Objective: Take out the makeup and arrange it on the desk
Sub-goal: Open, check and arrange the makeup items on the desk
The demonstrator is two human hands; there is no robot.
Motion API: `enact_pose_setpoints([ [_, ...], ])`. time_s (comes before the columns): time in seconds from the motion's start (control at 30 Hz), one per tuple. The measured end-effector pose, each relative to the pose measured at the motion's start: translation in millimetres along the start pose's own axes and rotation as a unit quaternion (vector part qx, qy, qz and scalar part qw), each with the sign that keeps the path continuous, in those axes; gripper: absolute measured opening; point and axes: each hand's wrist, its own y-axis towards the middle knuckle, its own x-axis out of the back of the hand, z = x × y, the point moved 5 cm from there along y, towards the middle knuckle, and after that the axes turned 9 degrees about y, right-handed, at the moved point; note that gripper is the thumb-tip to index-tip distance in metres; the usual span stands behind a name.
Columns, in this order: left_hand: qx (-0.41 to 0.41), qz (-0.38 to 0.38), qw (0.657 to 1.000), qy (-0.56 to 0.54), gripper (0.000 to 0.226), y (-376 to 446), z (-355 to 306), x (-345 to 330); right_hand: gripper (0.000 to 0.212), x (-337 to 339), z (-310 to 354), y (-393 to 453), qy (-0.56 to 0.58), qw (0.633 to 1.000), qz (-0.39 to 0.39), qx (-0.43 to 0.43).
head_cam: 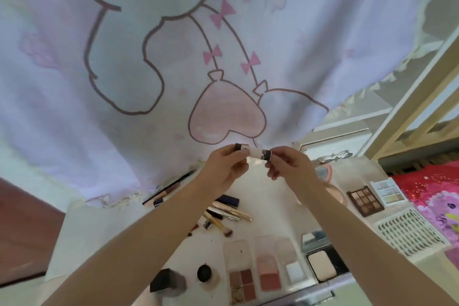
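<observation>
Both hands hold one small white makeup tube (253,152) with dark bands, level above the white desk (104,226). My left hand (227,166) grips its dark-capped left end. My right hand (288,165) pinches the right end by the barcode label. Below them lie makeup items: pencils (167,189), a pile of brushes and gold tubes (224,211), three clear-lidded blush and eyeshadow palettes (265,268), and an open compact (320,259).
A dark bottle (167,281) and a round black pot (205,273) stand near the front edge. A brown eyeshadow palette (364,200), a pale palette (388,192) and a lash tray (409,233) lie at right. A cartoon-printed curtain (173,57) hangs behind the desk.
</observation>
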Motion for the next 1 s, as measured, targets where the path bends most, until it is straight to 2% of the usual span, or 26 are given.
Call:
enact_pose_setpoints([
  [0.1,-0.009,-0.030,0.991,-0.127,0.022,-8.5,-7.8,12.2,0.030,-17.1,9.6,-4.5,-0.052,0.998,-0.013,0.027],
  [0.23,-0.016,-0.028,0.991,-0.130,0.021,-18.1,-30.1,35.6,0.020,-32.7,28.4,3.9,-0.098,0.994,-0.015,0.052],
  [0.27,-0.010,-0.030,0.996,-0.079,0.022,-20.6,-36.9,41.0,0.020,-36.2,35.0,7.1,-0.103,0.993,-0.013,0.059],
  [0.3,-0.004,-0.043,0.999,0.024,0.022,-21.3,-42.8,47.4,0.021,-40.5,42.7,10.3,-0.113,0.991,-0.008,0.065],
  [0.33,-0.006,-0.062,0.983,0.170,0.020,-21.5,-49.2,53.1,0.020,-45.3,50.9,13.6,-0.130,0.989,0.002,0.068],
  [0.4,-0.019,-0.073,0.906,0.417,0.013,-19.5,-64.1,57.8,0.018,-56.3,67.8,20.5,-0.170,0.983,0.026,0.059],
  [0.5,-0.062,-0.042,0.778,0.624,0.014,-24.0,-93.8,54.0,0.035,-75.2,90.1,27.4,-0.221,0.974,0.059,0.010],
  [0.6,-0.149,-0.013,0.703,0.695,0.028,-36.3,-120.1,41.9,0.050,-92.1,106.4,29.6,-0.248,0.966,0.074,0.007],
  [0.7,-0.244,-0.080,0.612,0.748,0.033,-47.2,-140.2,36.1,0.051,-100.4,122.6,32.6,-0.214,0.975,0.062,0.009],
  [0.73,-0.268,-0.112,0.596,0.749,0.034,-49.0,-147.4,37.2,0.050,-103.0,128.5,34.1,-0.174,0.983,0.056,-0.003],
  [0.8,-0.312,-0.166,0.599,0.718,0.041,-53.3,-161.0,40.2,0.047,-111.7,139.9,36.4,-0.122,0.991,0.060,-0.020],
  [0.9,-0.413,-0.230,0.592,0.653,0.068,-70.1,-168.8,39.5,0.044,-128.4,147.6,35.4,-0.117,0.989,0.084,-0.024],
  [0.97,-0.421,-0.250,0.629,0.604,0.055,-77.9,-170.8,41.6,0.043,-135.4,149.9,31.7,-0.084,0.993,0.079,-0.008],
  [1.0,-0.405,-0.247,0.674,0.566,0.040,-77.4,-170.6,44.3,0.042,-137.1,151.1,29.3,-0.071,0.995,0.067,0.013],
])
